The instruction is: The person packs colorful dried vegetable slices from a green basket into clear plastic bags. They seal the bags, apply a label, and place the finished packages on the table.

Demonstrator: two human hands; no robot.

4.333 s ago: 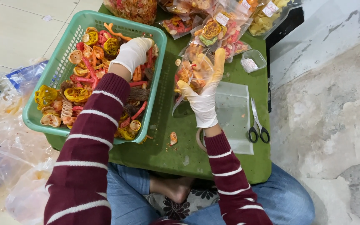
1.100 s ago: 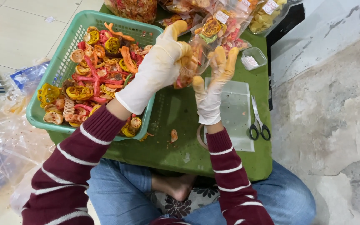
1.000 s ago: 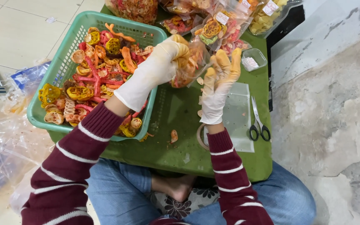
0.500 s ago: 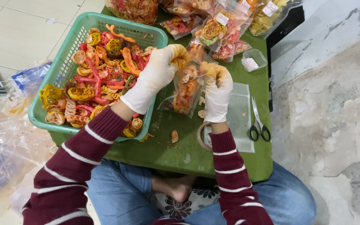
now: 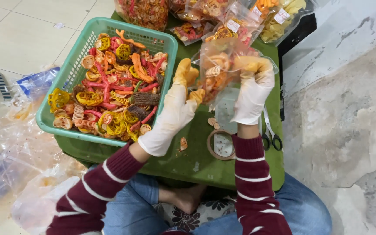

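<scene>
Both my hands wear white gloves stained orange at the fingertips. My right hand (image 5: 252, 89) grips the top right of a clear plastic bag (image 5: 217, 69) filled with colourful dried snack pieces, holding it above the green table (image 5: 196, 161). My left hand (image 5: 177, 104) is at the bag's lower left edge with its fingers on the plastic. A green plastic basket (image 5: 66, 82) heaped with yellow, orange and red snack pieces sits to the left of my left hand.
Filled snack bags (image 5: 223, 21) lie at the table's far edge. Scissors (image 5: 270, 135) and a tape roll (image 5: 220, 146) rest under my right hand, with a few loose pieces (image 5: 182, 143) nearby. Empty clear bags (image 5: 18, 143) lie on the tiled floor at left.
My left hand left the basket and joined my right hand at the bag. Both hands then lowered the bag and raised it again over the table.
</scene>
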